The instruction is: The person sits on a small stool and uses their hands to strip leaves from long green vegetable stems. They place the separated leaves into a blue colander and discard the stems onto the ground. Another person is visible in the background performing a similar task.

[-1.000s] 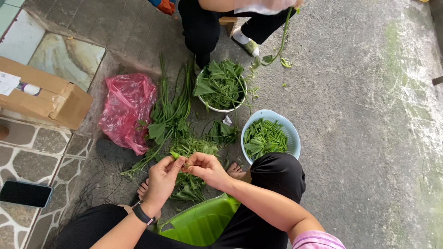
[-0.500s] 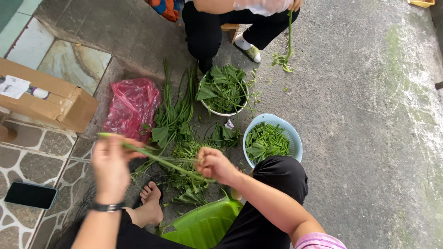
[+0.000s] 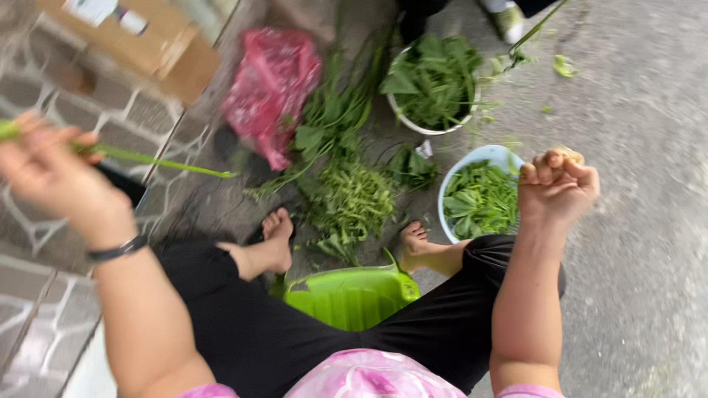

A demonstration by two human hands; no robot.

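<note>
Left hand (image 3: 51, 173): raised out to the left side, fingers closed around a long green stem (image 3: 155, 160); the picture is blurred here, so the exact grip is not clear.

Right hand (image 3: 554, 188): lifted above the right knee, fingers curled together into a loose fist (maybe a small pale piece is inside it, but this cannot be told).

Stem: it sticks out from the left hand toward the middle, free in the air, well apart from the right hand.

Blue basket (image 3: 495, 155): on the ground just beside the right knee, partly filled with short cut green pieces. This part of the work seems done.

Metal bowl (image 3: 422, 127): farther away, heaped with leaves.

Loose pile of greens (image 3: 341, 193): on the ground between the person's feet and the bowl, with long uncut stalks beside a red plastic bag (image 3: 269, 85). This looks like what is left.

Green tub (image 3: 352, 296): between the person's legs; its inside is hardly visible.

Judgement: about the middle, because the baskets hold a good amount and the pile remains large.
</note>
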